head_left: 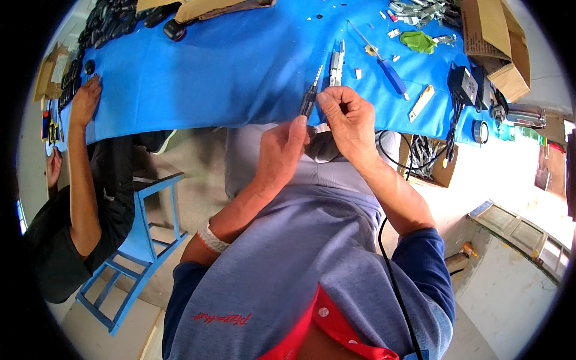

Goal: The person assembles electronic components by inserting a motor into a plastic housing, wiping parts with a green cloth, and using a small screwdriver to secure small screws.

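Observation:
At the table's near edge, my left hand (282,150) is closed around a slim black piece with a narrow metal tip (309,101), which points away from me. Its exact kind is unclear. My right hand (348,117) is just beside it, thumb and forefinger pinched together. Whatever those fingers hold is hidden or too small to name. Beyond my right hand lies a long silver metal part (336,67). A screwdriver with a blue handle (392,78) rests farther right on the blue cloth (210,72).
A co-worker's arm (84,162) reaches onto the table at left, near black devices (114,24) and a blue chair (141,234). At right are metal parts (423,12), a green cloth (418,42), a power adapter (463,84) and a cardboard box (495,45). A black cable (387,258) crosses my body.

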### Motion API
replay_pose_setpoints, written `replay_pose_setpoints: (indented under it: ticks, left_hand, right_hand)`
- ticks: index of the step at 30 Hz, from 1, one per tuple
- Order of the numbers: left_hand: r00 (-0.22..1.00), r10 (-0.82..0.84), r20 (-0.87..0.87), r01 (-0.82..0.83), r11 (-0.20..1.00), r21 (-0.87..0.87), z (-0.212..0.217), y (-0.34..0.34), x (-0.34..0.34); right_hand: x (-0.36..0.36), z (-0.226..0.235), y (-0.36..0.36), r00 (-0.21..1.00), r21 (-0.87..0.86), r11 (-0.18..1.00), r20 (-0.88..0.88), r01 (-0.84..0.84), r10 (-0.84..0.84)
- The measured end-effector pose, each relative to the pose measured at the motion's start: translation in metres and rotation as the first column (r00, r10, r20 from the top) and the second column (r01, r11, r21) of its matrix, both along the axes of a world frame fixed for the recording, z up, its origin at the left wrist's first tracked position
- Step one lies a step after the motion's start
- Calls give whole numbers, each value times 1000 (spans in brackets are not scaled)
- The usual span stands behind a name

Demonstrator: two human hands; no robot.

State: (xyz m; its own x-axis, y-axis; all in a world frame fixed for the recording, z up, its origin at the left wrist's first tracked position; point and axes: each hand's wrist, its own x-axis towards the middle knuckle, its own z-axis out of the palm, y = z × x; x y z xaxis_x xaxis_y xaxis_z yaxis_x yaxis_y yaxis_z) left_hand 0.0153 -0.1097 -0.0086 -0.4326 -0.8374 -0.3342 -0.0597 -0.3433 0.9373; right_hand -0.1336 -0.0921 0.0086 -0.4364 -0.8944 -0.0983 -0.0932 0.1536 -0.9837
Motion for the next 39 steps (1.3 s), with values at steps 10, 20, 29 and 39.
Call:
replay_pose_setpoints:
  ticks: [10,20,29,39]
  left_hand:
    - [1000,-19,-12,20,1000,24,-1,-2,-3]
    - [998,-42,45,42,999,1,0,-3,-5]
    - [999,-37,37,38,999,-20,-2,-5,-5]
    - [992,20,121,-5,992,-124,-13,-5,-1]
  right_hand:
    - [-4,-2,-4,1000,-13,1000,-26,-18,17]
    - [-10,-2,-7,999,-62,998,-51,-20,17]
    - [-8,7,-9,998,33,999,59,-25,23]
    - [-8,4,-16,985,74,991,-123,-115,124]
